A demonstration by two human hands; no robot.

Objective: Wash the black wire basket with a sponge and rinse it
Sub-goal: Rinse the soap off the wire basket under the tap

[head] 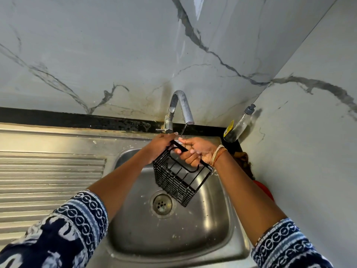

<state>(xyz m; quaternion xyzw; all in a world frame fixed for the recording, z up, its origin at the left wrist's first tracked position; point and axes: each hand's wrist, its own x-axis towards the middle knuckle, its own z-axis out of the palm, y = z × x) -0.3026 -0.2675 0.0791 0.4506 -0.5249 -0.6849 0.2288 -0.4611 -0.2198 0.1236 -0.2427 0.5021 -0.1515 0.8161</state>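
Both hands grasp the black wire basket [181,176]: left hand [162,144] and right hand [197,151] curl around its top bar under the tap [181,107].

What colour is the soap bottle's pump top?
Grey, on the clear soap bottle in the corner; head view.

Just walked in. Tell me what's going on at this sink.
A person holds a black wire basket over the sink, under the tap, where a thin stream of water runs. The left hand grips the top edge, and the right hand holds the top bar. No sponge is visible, so this looks like rinsing.
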